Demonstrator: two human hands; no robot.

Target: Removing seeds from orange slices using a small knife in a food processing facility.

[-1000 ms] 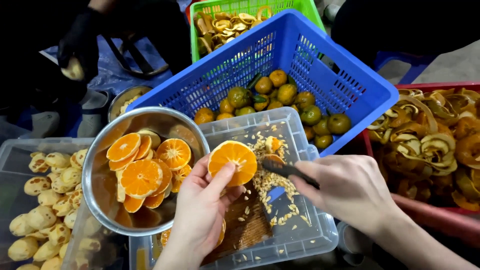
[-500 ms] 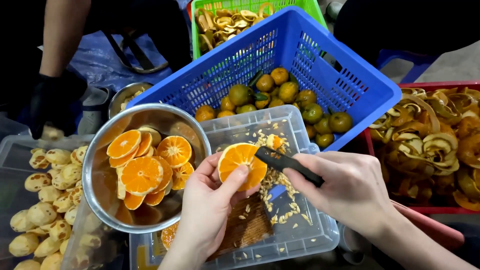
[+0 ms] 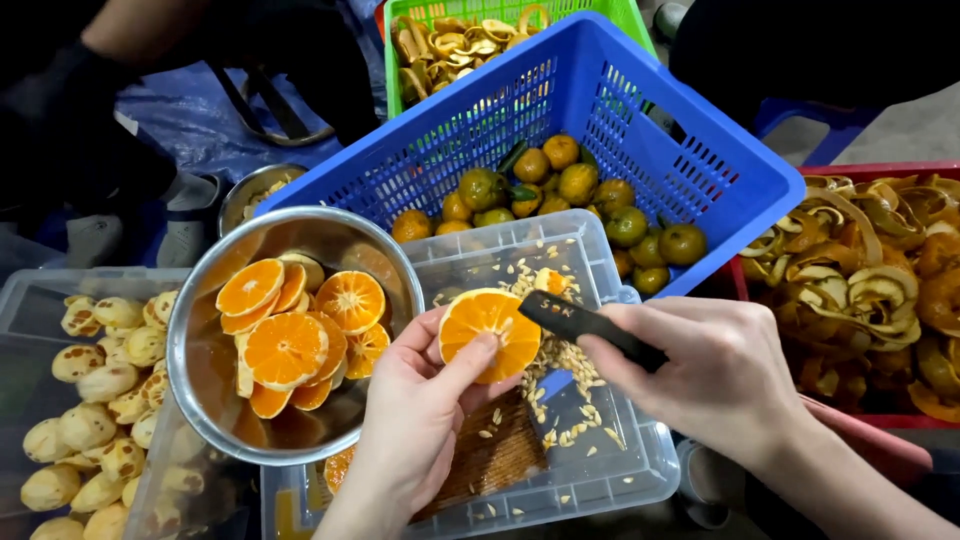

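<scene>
My left hand [image 3: 420, 420] holds a halved orange [image 3: 487, 330] cut side up, thumb pressed on its flesh, over a clear plastic tub [image 3: 610, 470] scattered with seeds. My right hand [image 3: 710, 370] grips a small black-handled knife [image 3: 585, 325] whose tip touches the right edge of the orange half. A steel bowl [image 3: 200, 390] of cut orange halves sits just left of my left hand.
A blue basket [image 3: 600, 110] holds whole green and orange citrus. A red crate [image 3: 880, 290] of peels stands at right, a green basket [image 3: 440, 40] of peels behind. A clear tub [image 3: 90, 400] of peeled fruit is at left. Another person's gloved arm is at top left.
The orange half tilted and shifted slightly right over the tub. The knife moved from beside the fruit onto its right edge. The other person's gloved hand drew back.
</scene>
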